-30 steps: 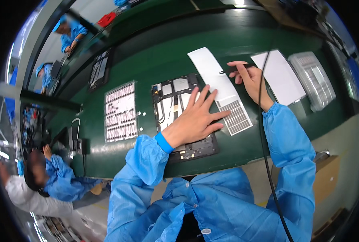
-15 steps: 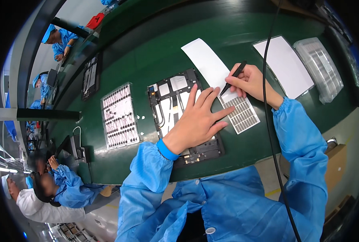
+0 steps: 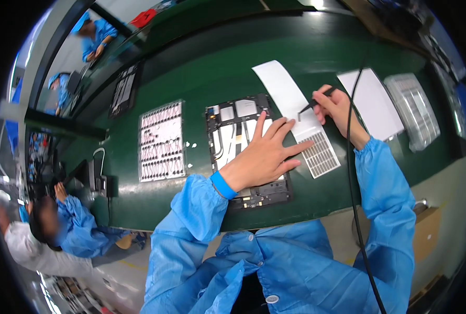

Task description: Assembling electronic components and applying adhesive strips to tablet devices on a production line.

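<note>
My left hand (image 3: 260, 156) lies spread over an opened flat black device housing (image 3: 273, 193), its fingertips reaching the edge of a sheet of small grey rectangular stickers (image 3: 323, 157). A blue band circles that wrist. My right hand (image 3: 339, 112) pinches black pointed tweezers (image 3: 317, 102), whose tip is over the white backing strip (image 3: 279, 86) above the sticker grid. Something small and dark shows at the tip, too small to make out. Silver panels and black cables show inside the housing; my left hand hides its middle.
Left of the housing sits a tray of small black parts with wires (image 3: 161, 141), small white scraps beside it. White sheets (image 3: 372, 102) and a clear plastic package (image 3: 413, 112) lie at right. A black cable (image 3: 352, 172) hangs across the view. Other people sit at left.
The tweezers' tip has risen off the top of the sticker grid onto the white backing strip, my right hand moving with it. My left hand stays spread there. The whole view has shifted slightly.
</note>
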`<control>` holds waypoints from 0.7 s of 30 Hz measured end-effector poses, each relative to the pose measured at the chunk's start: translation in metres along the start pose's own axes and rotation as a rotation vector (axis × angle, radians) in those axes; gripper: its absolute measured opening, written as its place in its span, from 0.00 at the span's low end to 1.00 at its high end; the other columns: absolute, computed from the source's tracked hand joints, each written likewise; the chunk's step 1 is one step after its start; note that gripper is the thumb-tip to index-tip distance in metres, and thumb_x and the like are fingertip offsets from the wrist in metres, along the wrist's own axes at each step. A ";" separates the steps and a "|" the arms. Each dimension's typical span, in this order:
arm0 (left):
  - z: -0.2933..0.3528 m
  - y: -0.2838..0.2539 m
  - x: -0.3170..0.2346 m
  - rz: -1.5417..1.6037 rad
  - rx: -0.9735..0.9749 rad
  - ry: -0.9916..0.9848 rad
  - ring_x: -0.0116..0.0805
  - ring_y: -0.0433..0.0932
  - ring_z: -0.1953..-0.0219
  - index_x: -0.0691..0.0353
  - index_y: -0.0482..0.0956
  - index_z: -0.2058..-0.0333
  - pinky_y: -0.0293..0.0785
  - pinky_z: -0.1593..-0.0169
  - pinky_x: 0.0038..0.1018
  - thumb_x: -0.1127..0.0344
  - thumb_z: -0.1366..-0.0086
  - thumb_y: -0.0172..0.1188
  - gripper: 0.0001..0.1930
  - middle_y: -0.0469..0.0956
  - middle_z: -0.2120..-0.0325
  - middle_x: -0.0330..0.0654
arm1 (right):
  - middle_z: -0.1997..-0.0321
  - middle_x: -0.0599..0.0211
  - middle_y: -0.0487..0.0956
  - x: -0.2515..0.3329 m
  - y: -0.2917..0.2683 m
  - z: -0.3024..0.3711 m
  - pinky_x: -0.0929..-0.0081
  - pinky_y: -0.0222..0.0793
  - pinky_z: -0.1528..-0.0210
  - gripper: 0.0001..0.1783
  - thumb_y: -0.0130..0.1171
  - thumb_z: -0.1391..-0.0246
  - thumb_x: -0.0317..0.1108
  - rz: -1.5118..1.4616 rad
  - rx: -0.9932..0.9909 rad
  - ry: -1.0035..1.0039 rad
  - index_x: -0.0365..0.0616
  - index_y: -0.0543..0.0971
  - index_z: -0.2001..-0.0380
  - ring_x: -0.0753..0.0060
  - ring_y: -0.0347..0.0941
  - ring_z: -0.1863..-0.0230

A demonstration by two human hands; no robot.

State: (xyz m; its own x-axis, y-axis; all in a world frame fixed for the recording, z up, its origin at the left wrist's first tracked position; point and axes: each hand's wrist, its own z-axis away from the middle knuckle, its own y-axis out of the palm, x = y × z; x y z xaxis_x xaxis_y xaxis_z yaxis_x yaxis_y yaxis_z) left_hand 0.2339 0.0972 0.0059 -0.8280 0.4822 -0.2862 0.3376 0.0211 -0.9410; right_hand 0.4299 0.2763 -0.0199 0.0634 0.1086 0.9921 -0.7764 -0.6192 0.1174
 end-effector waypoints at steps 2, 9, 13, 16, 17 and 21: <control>0.008 -0.013 0.011 0.071 -0.048 -0.057 0.55 0.61 0.30 0.43 0.65 0.30 0.41 0.28 0.66 0.55 0.27 0.53 0.28 0.62 0.32 0.56 | 0.70 0.67 0.80 -0.003 -0.002 0.001 0.81 0.69 0.72 0.12 0.61 0.32 0.39 -0.030 -0.025 0.014 0.41 0.77 0.59 0.81 0.73 0.75; 0.076 -0.023 0.103 0.039 -0.403 -0.382 0.56 0.70 0.39 0.66 0.70 0.38 0.63 0.33 0.48 0.64 0.31 0.57 0.24 0.71 0.43 0.57 | 0.66 0.63 0.81 0.003 0.032 -0.005 0.79 0.74 0.69 0.14 0.57 0.30 0.39 -0.001 -0.060 -0.058 0.37 0.78 0.54 0.80 0.74 0.73; 0.080 -0.030 0.079 0.109 -0.363 -0.447 0.54 0.73 0.45 0.69 0.69 0.38 0.70 0.40 0.40 0.62 0.31 0.60 0.27 0.73 0.48 0.56 | 0.70 0.64 0.82 0.019 0.095 -0.028 0.78 0.74 0.72 0.16 0.59 0.31 0.41 0.070 0.100 -0.141 0.36 0.79 0.58 0.79 0.77 0.75; 0.086 -0.041 0.071 0.147 -0.179 -0.509 0.55 0.72 0.43 0.68 0.65 0.34 0.70 0.39 0.39 0.59 0.33 0.63 0.33 0.71 0.45 0.56 | 0.72 0.64 0.82 0.014 0.132 -0.047 0.83 0.72 0.74 0.16 0.59 0.31 0.42 0.211 0.210 -0.118 0.38 0.78 0.61 0.80 0.77 0.76; 0.093 -0.038 0.072 0.213 -0.248 -0.448 0.55 0.72 0.43 0.69 0.64 0.34 0.69 0.39 0.40 0.58 0.34 0.65 0.35 0.71 0.44 0.56 | 0.72 0.64 0.82 0.009 0.137 -0.049 0.83 0.72 0.74 0.16 0.59 0.31 0.42 0.215 0.213 -0.114 0.38 0.78 0.61 0.80 0.77 0.76; 0.107 -0.035 0.075 0.233 -0.350 -0.347 0.57 0.70 0.39 0.70 0.61 0.32 0.67 0.36 0.41 0.56 0.36 0.67 0.40 0.69 0.39 0.57 | 0.74 0.65 0.82 0.000 0.145 -0.049 0.87 0.71 0.77 0.16 0.59 0.31 0.43 0.229 0.232 -0.032 0.39 0.76 0.62 0.82 0.77 0.77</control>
State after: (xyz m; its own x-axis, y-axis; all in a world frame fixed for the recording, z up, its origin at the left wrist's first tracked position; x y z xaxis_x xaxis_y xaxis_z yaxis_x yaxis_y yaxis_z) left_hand 0.1118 0.0386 -0.0016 -0.7925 0.1923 -0.5788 0.6098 0.2667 -0.7463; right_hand 0.2861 0.2248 -0.0050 -0.0733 -0.0762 0.9944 -0.6095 -0.7858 -0.1051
